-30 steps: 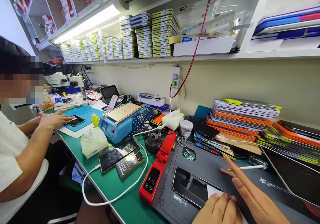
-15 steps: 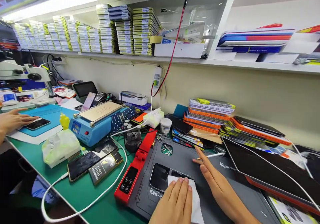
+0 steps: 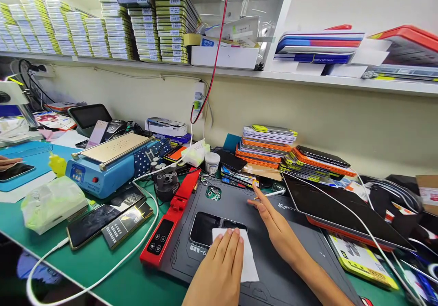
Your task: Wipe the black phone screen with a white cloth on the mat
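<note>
My left hand (image 3: 221,266) presses a white wipe (image 3: 249,267) against the glass of a dark phone (image 3: 201,227). Its fingers lie straight and side by side, and its thumb is hidden. The phone rests on a grey work mat (image 3: 267,265), its lower right part covered by wipe and hand. To the right, my right hand (image 3: 275,224) hovers over or rests on the mat, turned on edge. A slim white pen-like tool (image 3: 278,192) appears to pass between its fingers, the tip showing at the left; the grip is partly hidden.
Left of the mat are a red control strip (image 3: 160,240), a white cable (image 3: 155,215), phones (image 3: 94,226) and a blue heating plate (image 3: 102,173). Dark tablets (image 3: 342,210) and stacked boxes (image 3: 263,148) stand right and behind. A co-worker's hand (image 3: 7,162) is at far left.
My view has turned a little to the right and down. My left hand stays on the wipe over the phone, and my right hand keeps nearly the same place on the mat.
</note>
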### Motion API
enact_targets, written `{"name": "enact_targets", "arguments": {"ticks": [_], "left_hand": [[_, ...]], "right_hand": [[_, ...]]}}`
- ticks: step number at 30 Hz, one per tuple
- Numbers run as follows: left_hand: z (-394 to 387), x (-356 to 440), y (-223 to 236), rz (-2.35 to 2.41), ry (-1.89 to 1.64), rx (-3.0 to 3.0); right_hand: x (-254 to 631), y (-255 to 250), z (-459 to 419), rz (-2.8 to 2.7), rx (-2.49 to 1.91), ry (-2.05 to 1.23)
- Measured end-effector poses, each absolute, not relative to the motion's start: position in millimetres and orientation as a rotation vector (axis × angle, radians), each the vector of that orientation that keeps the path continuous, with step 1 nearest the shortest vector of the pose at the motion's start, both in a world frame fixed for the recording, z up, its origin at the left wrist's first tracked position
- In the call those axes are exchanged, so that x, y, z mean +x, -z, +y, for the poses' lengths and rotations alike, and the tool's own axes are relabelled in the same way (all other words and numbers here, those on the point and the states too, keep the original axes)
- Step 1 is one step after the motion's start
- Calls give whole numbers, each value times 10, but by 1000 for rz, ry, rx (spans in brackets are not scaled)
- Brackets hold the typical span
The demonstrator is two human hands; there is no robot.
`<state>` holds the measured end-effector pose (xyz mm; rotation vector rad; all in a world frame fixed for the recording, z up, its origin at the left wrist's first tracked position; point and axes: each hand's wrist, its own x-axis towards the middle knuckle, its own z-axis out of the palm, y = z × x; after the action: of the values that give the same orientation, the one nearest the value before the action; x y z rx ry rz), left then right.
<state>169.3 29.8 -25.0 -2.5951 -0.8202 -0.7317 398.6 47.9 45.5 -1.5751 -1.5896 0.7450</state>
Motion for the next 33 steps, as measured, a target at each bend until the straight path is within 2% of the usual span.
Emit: {"name": "enact_targets", "arguments": {"ticks": [5,14,22,33], "left_hand": [[357,1945,-52,-1000,660,-2805],[392,1170,12,-803,621,-2597],[609,1342,-166,-992,497,-2679],[514,834,-181,-753,555,-2463]], "right_hand": [[3999,-450,489,-1618,-1581,-718],[4038,-349,505,-1643,-1613,-713],[4042,-362,461,-1705,-1622,-685],[3838,-454,296,-1762,-1472,-524]]}}
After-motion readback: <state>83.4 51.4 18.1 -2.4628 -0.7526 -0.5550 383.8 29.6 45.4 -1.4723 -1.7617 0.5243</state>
